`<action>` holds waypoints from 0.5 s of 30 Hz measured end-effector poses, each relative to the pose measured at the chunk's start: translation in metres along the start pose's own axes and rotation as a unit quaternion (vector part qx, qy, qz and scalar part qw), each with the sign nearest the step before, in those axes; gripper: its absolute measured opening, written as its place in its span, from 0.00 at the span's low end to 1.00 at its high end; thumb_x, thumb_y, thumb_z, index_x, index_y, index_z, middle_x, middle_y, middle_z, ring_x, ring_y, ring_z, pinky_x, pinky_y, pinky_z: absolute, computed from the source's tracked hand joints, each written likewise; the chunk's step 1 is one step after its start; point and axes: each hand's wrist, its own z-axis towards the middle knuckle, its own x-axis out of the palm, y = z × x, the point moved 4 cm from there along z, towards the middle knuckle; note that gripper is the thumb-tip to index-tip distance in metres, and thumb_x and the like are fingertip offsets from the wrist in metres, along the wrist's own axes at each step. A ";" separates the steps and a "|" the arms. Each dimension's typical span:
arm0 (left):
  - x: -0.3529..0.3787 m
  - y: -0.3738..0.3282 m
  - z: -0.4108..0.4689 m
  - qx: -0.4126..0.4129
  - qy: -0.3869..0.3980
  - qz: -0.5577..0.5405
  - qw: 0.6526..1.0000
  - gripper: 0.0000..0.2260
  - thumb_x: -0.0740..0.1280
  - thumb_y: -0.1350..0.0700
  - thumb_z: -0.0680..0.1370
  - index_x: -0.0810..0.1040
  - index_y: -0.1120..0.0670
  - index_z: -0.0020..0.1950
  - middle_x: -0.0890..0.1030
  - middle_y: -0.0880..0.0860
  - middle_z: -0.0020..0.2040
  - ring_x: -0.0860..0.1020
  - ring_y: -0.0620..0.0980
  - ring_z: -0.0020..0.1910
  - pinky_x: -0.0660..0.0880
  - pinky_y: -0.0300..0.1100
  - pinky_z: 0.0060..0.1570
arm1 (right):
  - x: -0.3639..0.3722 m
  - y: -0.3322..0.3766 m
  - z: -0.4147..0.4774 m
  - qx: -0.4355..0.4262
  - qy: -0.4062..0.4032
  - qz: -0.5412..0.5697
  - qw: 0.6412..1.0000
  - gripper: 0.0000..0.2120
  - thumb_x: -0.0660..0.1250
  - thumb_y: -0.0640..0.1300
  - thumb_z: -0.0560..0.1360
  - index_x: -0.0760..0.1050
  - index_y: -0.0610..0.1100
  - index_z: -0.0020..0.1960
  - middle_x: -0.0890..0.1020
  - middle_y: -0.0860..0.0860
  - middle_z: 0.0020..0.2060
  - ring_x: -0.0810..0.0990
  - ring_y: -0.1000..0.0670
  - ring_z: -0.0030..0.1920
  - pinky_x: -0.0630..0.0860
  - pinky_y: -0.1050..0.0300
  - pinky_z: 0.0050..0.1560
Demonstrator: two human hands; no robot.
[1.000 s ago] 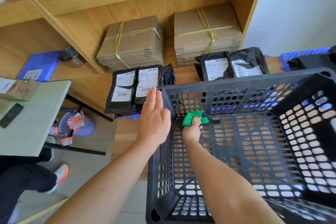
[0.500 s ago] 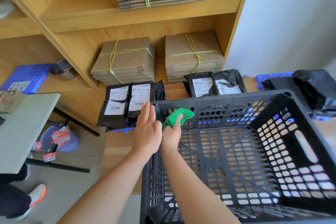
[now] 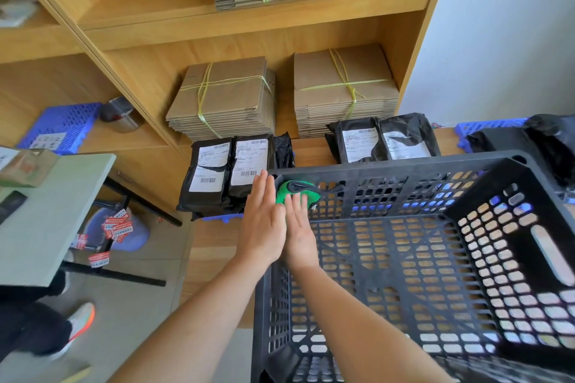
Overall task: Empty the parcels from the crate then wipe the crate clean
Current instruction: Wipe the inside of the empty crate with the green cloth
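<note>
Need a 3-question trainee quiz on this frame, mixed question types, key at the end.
1. True or false: black parcels lie inside the crate.
2. Which hand presses the green cloth into the crate's far left corner?
A) left hand
B) right hand
C) neither
3. Fill in: the left hand lies flat against the ___ of the crate's left wall.

Key:
1. False. No parcels show in the crate; they sit on the wooden shelf beyond it.
2. B.
3. Outside.
</note>
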 end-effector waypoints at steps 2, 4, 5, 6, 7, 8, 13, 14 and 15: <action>-0.001 0.000 0.001 -0.005 0.002 -0.002 1.000 0.34 0.40 0.44 0.76 0.47 0.51 0.83 0.42 0.43 0.83 0.41 0.35 0.79 0.47 0.44 0.80 | 0.006 -0.016 -0.002 -0.008 0.015 -0.010 1.000 0.49 0.65 0.30 0.77 0.35 0.58 0.79 0.38 0.57 0.78 0.38 0.51 0.79 0.53 0.56 0.76; -0.001 -0.001 0.001 -0.014 0.009 0.004 1.000 0.32 0.42 0.48 0.77 0.48 0.51 0.83 0.42 0.42 0.82 0.41 0.35 0.79 0.48 0.44 0.80 | 0.013 -0.031 -0.008 0.016 0.069 -0.022 0.997 0.44 0.59 0.26 0.76 0.41 0.54 0.80 0.39 0.58 0.78 0.37 0.52 0.78 0.57 0.58 0.74; 0.000 -0.001 0.001 -0.012 0.012 0.006 1.000 0.32 0.43 0.49 0.78 0.48 0.51 0.83 0.42 0.42 0.82 0.41 0.35 0.79 0.47 0.44 0.80 | 0.017 -0.037 -0.012 0.038 0.101 -0.029 0.994 0.43 0.56 0.25 0.76 0.43 0.52 0.81 0.39 0.59 0.78 0.37 0.52 0.78 0.58 0.61 0.73; 0.000 -0.002 0.000 -0.009 0.014 0.004 1.000 0.32 0.43 0.49 0.78 0.48 0.51 0.83 0.42 0.42 0.82 0.41 0.34 0.79 0.47 0.43 0.80 | 0.021 -0.044 -0.016 0.063 0.127 -0.036 0.989 0.42 0.54 0.23 0.75 0.44 0.50 0.81 0.39 0.58 0.78 0.37 0.52 0.78 0.60 0.61 0.72; 0.000 -0.002 0.001 -0.007 0.014 -0.003 1.000 0.32 0.43 0.50 0.78 0.48 0.51 0.83 0.42 0.42 0.82 0.41 0.34 0.79 0.47 0.44 0.80 | 0.025 -0.049 -0.018 0.094 0.156 -0.040 0.982 0.42 0.53 0.23 0.74 0.43 0.49 0.81 0.39 0.56 0.78 0.38 0.51 0.78 0.62 0.59 0.73; 0.000 -0.002 0.001 -0.009 0.013 -0.011 1.000 0.32 0.44 0.50 0.78 0.49 0.51 0.83 0.42 0.42 0.82 0.41 0.34 0.79 0.47 0.44 0.80 | 0.028 -0.055 -0.017 0.122 0.181 -0.042 0.975 0.42 0.52 0.22 0.74 0.43 0.48 0.81 0.39 0.55 0.79 0.39 0.51 0.79 0.61 0.56 0.74; 0.000 -0.001 0.001 -0.019 0.020 -0.016 0.999 0.31 0.44 0.51 0.78 0.48 0.50 0.83 0.42 0.40 0.82 0.41 0.32 0.78 0.48 0.44 0.80 | 0.028 -0.058 -0.003 0.238 0.270 0.006 0.933 0.35 0.54 0.28 0.76 0.49 0.44 0.80 0.53 0.43 0.79 0.52 0.43 0.79 0.58 0.53 0.74; -0.001 -0.001 0.001 -0.018 0.020 -0.020 0.999 0.31 0.44 0.51 0.78 0.48 0.50 0.83 0.42 0.40 0.82 0.41 0.32 0.78 0.48 0.44 0.80 | 0.027 -0.060 -0.002 0.262 0.264 0.023 0.928 0.33 0.55 0.31 0.78 0.52 0.44 0.80 0.59 0.40 0.77 0.59 0.40 0.76 0.62 0.50 0.72; -0.001 -0.001 0.000 -0.018 0.021 -0.023 0.999 0.31 0.44 0.51 0.78 0.48 0.50 0.83 0.42 0.40 0.82 0.41 0.32 0.78 0.48 0.45 0.80 | 0.024 -0.061 -0.002 0.282 0.260 0.036 0.923 0.31 0.56 0.33 0.78 0.54 0.45 0.79 0.65 0.39 0.74 0.65 0.39 0.73 0.65 0.49 0.70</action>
